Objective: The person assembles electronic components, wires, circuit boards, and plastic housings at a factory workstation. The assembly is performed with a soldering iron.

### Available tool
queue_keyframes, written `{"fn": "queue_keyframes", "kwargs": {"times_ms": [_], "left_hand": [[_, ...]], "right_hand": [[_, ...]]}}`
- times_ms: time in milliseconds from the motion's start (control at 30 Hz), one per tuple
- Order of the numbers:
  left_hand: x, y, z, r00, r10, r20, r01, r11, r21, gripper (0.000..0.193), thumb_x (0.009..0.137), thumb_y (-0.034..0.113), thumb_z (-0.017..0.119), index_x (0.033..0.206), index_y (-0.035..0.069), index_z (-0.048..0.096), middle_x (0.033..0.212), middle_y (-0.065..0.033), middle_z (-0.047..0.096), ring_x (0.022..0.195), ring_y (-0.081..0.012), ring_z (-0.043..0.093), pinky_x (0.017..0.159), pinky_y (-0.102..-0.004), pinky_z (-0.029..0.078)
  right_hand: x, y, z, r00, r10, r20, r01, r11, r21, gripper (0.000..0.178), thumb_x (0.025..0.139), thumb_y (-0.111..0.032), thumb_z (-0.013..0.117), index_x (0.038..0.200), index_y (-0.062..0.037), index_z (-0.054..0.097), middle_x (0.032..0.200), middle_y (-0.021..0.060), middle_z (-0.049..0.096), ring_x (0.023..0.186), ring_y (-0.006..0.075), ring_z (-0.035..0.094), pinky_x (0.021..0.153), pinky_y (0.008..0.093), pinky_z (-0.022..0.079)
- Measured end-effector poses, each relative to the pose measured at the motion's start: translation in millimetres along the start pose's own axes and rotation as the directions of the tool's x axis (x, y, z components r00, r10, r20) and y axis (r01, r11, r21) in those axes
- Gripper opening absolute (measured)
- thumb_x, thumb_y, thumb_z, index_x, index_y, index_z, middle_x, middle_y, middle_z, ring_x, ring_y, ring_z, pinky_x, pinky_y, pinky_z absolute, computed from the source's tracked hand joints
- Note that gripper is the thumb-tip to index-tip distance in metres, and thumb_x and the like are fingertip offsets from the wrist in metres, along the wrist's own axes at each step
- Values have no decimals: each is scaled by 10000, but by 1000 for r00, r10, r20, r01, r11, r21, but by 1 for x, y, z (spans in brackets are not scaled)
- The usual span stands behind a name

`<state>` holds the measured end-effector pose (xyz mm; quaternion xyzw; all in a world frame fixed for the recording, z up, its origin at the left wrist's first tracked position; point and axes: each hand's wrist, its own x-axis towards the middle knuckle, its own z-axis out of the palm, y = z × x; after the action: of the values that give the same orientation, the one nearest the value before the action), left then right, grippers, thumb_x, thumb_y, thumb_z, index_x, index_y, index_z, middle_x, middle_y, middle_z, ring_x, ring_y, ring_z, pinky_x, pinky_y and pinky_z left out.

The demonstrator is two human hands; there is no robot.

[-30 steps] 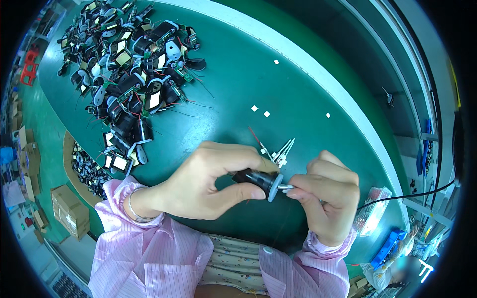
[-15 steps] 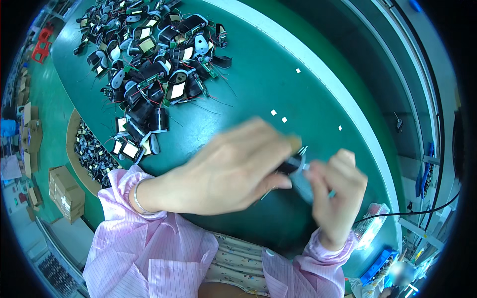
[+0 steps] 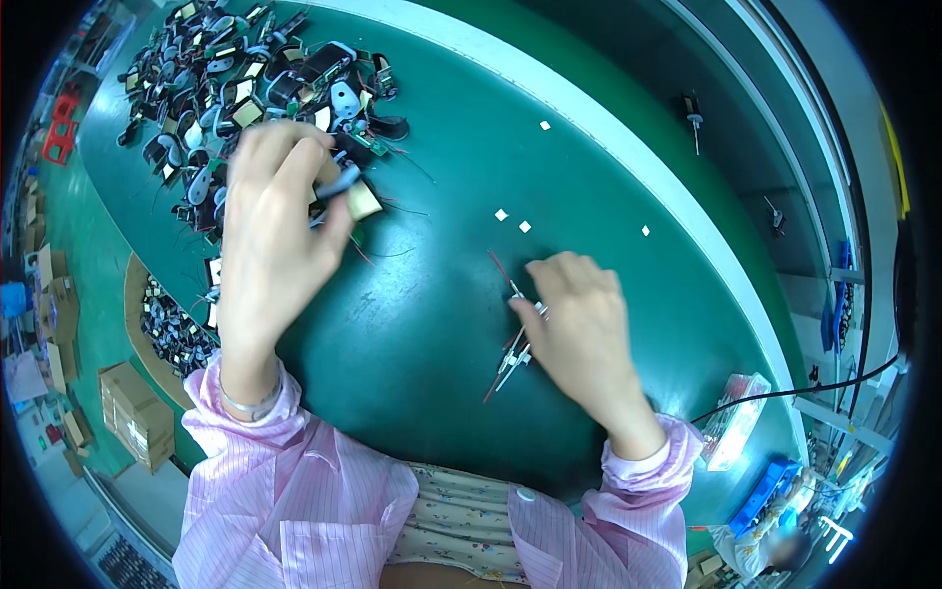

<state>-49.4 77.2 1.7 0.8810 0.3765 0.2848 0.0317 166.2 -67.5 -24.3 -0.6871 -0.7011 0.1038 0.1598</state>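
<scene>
Hands are well apart: your left hand (image 3: 280, 221) is out far left, your right hand (image 3: 581, 334) is near right, green desk (image 3: 422, 324) showing between.

Left: fingers half curled, thumb held off from them, around a black unit with a grey plate (image 3: 340, 181) and a cream pad (image 3: 364, 203). Blurred there, so can't tell if you've pinched it or are only touching it. It's at the near-right edge of the pile (image 3: 245, 93). Plate's long axis slants near left to far right, pad on the near-right side; loose wires (image 3: 404, 209) trail off right.

Right: palm down, fingers bent, thumb a little apart from the forefinger, over the far end of the thin metal rods (image 3: 514, 361) with white fittings. Your hand hides part of them; can't tell if one is between your fingertips.

Key relation: rods sit just left of your right hand, the unit well off far left of them. Most rods slant near left to far right, roughly like the plate; one red lead (image 3: 501, 268) points far left instead. Right hand is nearer the rods, left nearer the unit. White squares (image 3: 525, 227) lie beyond the rods, clear of them.
</scene>
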Motion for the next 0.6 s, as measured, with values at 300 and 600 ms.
{"fn": "queue_keyframes", "kwargs": {"times_ms": [300,600], "left_hand": [[-15,66,6,998,32,52,58,-266,-962,252,773,-79,560,976,4,436,798,-189,568,690,-282,635,506,-322,526],[-4,52,20,840,-288,461,405,-234,-884,206,883,-57,497,1064,15,563,1073,-247,569,669,-186,609,405,-189,345]], "right_hand": [[3,-3,-4,997,19,-77,-13,997,79,131,740,-14,681,787,-16,559,755,130,583,709,275,596,614,366,436],[-18,-11,-56,982,170,76,-119,255,959,187,770,152,665,936,66,681,856,133,673,801,181,641,696,289,509]]}}
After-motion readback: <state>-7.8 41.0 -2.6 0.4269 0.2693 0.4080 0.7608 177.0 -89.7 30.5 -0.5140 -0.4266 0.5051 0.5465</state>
